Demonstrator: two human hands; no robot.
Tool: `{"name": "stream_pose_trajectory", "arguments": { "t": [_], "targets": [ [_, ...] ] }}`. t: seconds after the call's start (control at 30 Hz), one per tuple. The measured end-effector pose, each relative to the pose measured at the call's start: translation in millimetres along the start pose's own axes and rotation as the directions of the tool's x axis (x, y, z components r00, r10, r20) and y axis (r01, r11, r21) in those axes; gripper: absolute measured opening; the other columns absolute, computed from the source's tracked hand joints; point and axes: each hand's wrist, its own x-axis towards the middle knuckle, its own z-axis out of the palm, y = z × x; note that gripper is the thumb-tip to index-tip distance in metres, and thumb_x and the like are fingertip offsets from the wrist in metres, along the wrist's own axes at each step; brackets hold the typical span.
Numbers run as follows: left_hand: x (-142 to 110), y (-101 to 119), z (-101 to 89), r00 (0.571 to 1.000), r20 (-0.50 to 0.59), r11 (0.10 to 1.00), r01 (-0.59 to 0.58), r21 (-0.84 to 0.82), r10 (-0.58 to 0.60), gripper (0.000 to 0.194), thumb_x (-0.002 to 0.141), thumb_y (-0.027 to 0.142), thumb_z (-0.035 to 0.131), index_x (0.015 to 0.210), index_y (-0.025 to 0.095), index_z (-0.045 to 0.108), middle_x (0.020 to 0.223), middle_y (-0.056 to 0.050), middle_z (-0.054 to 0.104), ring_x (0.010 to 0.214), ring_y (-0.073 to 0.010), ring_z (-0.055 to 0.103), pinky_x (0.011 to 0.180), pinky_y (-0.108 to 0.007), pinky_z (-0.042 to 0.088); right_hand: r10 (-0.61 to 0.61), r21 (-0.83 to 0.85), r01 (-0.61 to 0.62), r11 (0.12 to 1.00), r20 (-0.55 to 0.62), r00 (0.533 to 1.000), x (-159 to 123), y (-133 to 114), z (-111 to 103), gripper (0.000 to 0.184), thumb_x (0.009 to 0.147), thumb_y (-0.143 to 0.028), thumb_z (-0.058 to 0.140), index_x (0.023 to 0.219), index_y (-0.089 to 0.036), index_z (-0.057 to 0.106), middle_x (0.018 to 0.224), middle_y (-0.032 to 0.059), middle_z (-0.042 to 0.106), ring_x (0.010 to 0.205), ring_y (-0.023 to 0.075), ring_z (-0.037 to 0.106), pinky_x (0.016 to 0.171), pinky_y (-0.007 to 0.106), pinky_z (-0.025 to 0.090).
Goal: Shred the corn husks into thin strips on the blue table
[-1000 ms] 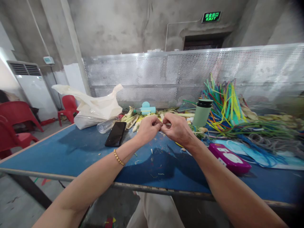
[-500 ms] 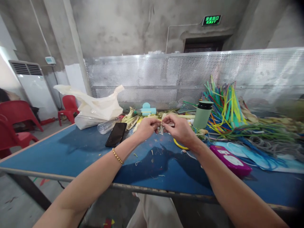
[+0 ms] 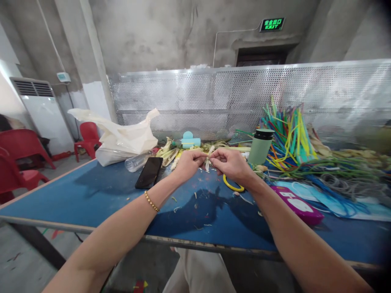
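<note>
Between my hands, above the blue table, is a small pale strip that looks like dried corn husk, with ends sticking up and hanging down. My left hand, wearing a gold bead bracelet at the wrist, pinches it from the left. From the other side my right hand pinches it with thumb and forefinger. The fingers cover the middle of the strip. Just below my right hand lies a yellow ring-shaped handle, partly hidden by it. Small scraps lie on the tabletop under both hands.
A black phone, a clear bottle and a white plastic bag lie on the left. On the right are a green canister, coloured strips, a purple box and blue masks. A perforated metal panel stands behind.
The hands have parted slightly, and the pale strip now shows above and below the fingertips. More of the yellow ring has come into sight below my right hand.
</note>
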Motion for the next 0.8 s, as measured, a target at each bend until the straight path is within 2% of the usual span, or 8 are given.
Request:
{"name": "stream_pose_trajectory", "arguments": {
  "t": [0.1, 0.2, 0.3, 0.43, 0.57, 0.67, 0.73, 0.8],
  "targets": [
    [-1, 0, 3.7, 0.999, -0.036, 0.996, 0.038, -0.083, -0.041, 0.019, 0.079, 0.017, 0.058, 0.085, 0.013, 0.075, 0.064, -0.003, 0.064, 0.059, -0.0117, 0.055, 0.060, -0.025, 0.045, 0.014, 0.049, -0.014, 0.999, -0.002, 1.000, 0, -1, 1, 0.006, 0.075, -0.023, 0.058, 0.077, -0.017, 0.060, 0.054, -0.0016, 0.059, 0.040, 0.0133, 0.056, 0.039, 0.024, 0.043],
    [-3, 3, 7.7, 0.994, -0.055, 0.969, 0.075, -0.235, -0.091, 0.015, 0.077, 0.016, 0.060, 0.080, 0.012, 0.074, 0.063, -0.003, 0.064, 0.057, -0.0110, 0.054, 0.059, -0.025, 0.044, 0.010, 0.052, -0.009, 0.999, -0.008, 1.000, 0, -4, 2, 0.007, 0.075, -0.023, 0.058, 0.077, -0.017, 0.059, 0.055, -0.0020, 0.058, 0.040, 0.0122, 0.054, 0.039, 0.023, 0.042],
    [-5, 7, 10.9, 0.990, -0.056, 0.922, 0.100, -0.374, -0.130, 0.012, 0.074, 0.015, 0.062, 0.078, 0.011, 0.073, 0.067, -0.004, 0.065, 0.058, -0.0103, 0.054, 0.061, -0.025, 0.044, -0.027, 0.017, 0.028, 0.999, -0.039, 0.999, 0, -6, 2, 0.007, 0.075, -0.022, 0.056, 0.077, -0.017, 0.060, 0.055, -0.0019, 0.058, 0.041, 0.0113, 0.053, 0.041, 0.023, 0.042],
    [-4, 8, 12.1, 0.988, -0.051, 0.884, 0.107, -0.455, -0.145, 0.012, 0.072, 0.016, 0.065, 0.079, 0.011, 0.073, 0.071, -0.004, 0.066, 0.058, -0.0092, 0.053, 0.060, -0.024, 0.042, -0.110, -0.080, 0.105, 0.991, -0.060, 0.992, 0, -7, 0, 0.009, 0.076, -0.019, 0.054, 0.077, -0.016, 0.063, 0.057, -0.0006, 0.060, 0.045, 0.0111, 0.053, 0.045, 0.023, 0.040],
    [-3, 6, 9.7, 0.993, -0.015, 0.895, 0.100, -0.435, -0.118, 0.014, 0.073, 0.021, 0.066, 0.080, 0.011, 0.073, 0.072, -0.004, 0.066, 0.059, -0.0096, 0.052, 0.061, -0.025, 0.041, -0.100, -0.055, 0.097, 0.994, -0.051, 0.994, 0, -7, -2, 0.010, 0.079, -0.024, 0.056, 0.079, -0.016, 0.063, 0.062, 0.0013, 0.064, 0.048, 0.0124, 0.056, 0.048, 0.024, 0.042],
    [-3, 7, 7.9, 0.997, -0.006, 0.937, 0.070, -0.342, -0.076, 0.016, 0.075, 0.023, 0.065, 0.082, 0.011, 0.073, 0.067, -0.003, 0.063, 0.060, -0.0102, 0.050, 0.062, -0.025, 0.039, -0.020, -0.001, 0.020, 1.000, -0.119, 0.993, 1, -8, -4, 0.023, 0.082, -0.038, 0.060, 0.076, -0.016, 0.063, 0.060, 0.0021, 0.063, 0.049, 0.0139, 0.057, 0.049, 0.025, 0.044],
    [-4, 10, 7.3, 0.999, -0.003, 0.960, 0.045, -0.275, -0.047, 0.015, 0.076, 0.023, 0.064, 0.078, 0.012, 0.073, 0.065, -0.002, 0.061, 0.061, -0.0106, 0.048, 0.062, -0.025, 0.037, 0.035, 0.061, -0.026, 0.998, -0.153, 0.988, 2, -7, -4, 0.032, 0.078, -0.048, 0.065, 0.075, -0.016, 0.063, 0.058, 0.0020, 0.062, 0.050, 0.0139, 0.056, 0.047, 0.025, 0.042],
    [-5, 12, 6.7, 0.999, 0.020, 0.974, 0.032, -0.222, -0.029, 0.014, 0.077, 0.024, 0.063, 0.072, 0.013, 0.070, 0.063, -0.002, 0.059, 0.062, -0.0111, 0.047, 0.063, -0.026, 0.036, 0.058, 0.172, -0.034, 0.985, -0.134, 0.989, 3, -6, -4, 0.035, 0.073, -0.050, 0.070, 0.073, -0.016, 0.064, 0.060, 0.0018, 0.062, 0.051, 0.0130, 0.054, 0.047, 0.025, 0.041]
  ]
}}
